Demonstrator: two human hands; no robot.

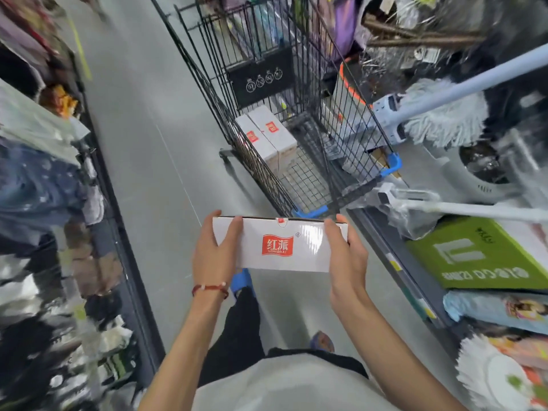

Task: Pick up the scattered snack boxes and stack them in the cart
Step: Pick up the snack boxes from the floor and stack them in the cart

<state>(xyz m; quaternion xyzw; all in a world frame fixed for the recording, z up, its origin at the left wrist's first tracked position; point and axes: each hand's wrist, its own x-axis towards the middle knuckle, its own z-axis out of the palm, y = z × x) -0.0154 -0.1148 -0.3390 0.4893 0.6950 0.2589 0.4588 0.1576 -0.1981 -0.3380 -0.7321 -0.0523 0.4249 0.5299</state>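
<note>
Both hands grip one white box [280, 247], the left hand [214, 256] on its left end and the right hand [346, 256] on its right end. The box lies flat, long side running left to right, red logo up. Ahead, the cart [350, 134] holds two more boxes [268, 137] side by side, pointing away.

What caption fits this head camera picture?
Both hands, left hand and right hand, hold a white snack box before the cart.
</note>
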